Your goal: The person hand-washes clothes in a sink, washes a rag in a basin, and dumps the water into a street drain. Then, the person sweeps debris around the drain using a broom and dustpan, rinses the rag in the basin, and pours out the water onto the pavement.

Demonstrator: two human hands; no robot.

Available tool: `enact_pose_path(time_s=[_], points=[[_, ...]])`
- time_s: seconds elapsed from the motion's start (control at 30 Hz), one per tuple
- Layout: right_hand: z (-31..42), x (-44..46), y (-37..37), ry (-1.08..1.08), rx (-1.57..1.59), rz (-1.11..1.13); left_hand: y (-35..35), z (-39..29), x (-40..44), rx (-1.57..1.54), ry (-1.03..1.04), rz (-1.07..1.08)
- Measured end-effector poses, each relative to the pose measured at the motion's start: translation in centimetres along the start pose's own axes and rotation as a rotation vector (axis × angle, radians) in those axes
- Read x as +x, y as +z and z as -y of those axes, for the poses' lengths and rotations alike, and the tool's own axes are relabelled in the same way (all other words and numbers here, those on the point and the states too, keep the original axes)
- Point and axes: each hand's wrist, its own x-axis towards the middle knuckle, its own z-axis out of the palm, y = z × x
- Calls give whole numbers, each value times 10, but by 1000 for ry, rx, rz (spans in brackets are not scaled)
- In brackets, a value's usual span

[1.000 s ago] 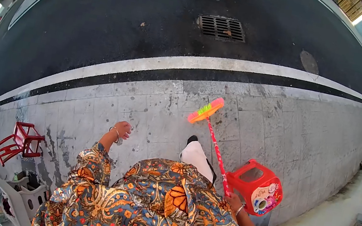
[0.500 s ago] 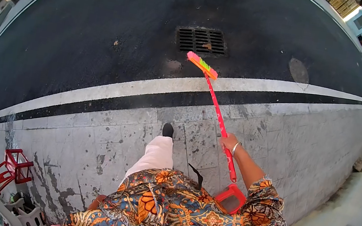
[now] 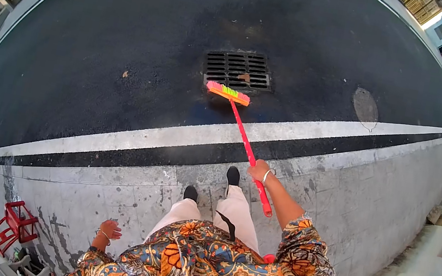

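Note:
My right hand is wrapped round the red handle of a broom, near its lower end. The broom's head, with pink and yellow-green bristles on an orange base, is at the near edge of a metal drain grate; whether it touches the road I cannot tell. A brown leaf lies on the grate. My left hand hangs low at my left side, holding nothing, its fingers loosely apart. Only a small red piece shows beside my shirt, the rest of it hidden.
A red chair or stool stands on the pavement at lower left, with grey plastic items below it. A white line borders the dark road. A round cover lies to the right. Walls run along the right.
I have stepped toward the road, and both shoes now show. The broom head has swung left and nearer the grate. My left hand has come into view; the red dustpan-like object is mostly hidden.

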Motion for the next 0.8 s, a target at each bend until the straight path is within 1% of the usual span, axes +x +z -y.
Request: enact_pose_path(time_s=[0.07, 0.1, 0.2, 0.3, 0.37, 0.43, 0.5, 0.53, 0.57, 0.67, 0.7, 0.8], points=[[13, 36, -23, -22, -54, 43, 28, -29, -11, -114, -32, -111], [19, 57, -39, -39, -87, 64, 34, -25, 1, -18, -16, -149], [36, 117, -79, -54, -41, 134, 90, -39, -34, -104, 38, -177], [44, 176, -114, -111, -122, 185, 158, -71, -74, 110, -39, -15], [45, 208, -132, -127, -189, 191, 181, -74, -69, 75, 137, 236], [39, 239, -152, -110, -242, 198, 198, -72, -47, -138, 535, 620], [30, 254, -176, -42, -189, 201, 203, -78, -41, -176, 458, 532], [25, 259, -190, -7, -165, 197, 207, -83, -41, -102, 182, 259], [16, 265, -200, -14, -210, 192, 210, -87, -43, -25, -94, -15], [6, 264, -221, 15, -248, 167, 235, -120, -46, -151, -131, -62], [9, 260, -222, -8, -285, 170, 241, -125, -44, 101, 20, 14], [6, 258, -221, 30, -312, 195, 264, -147, -48, -49, -82, -121]])
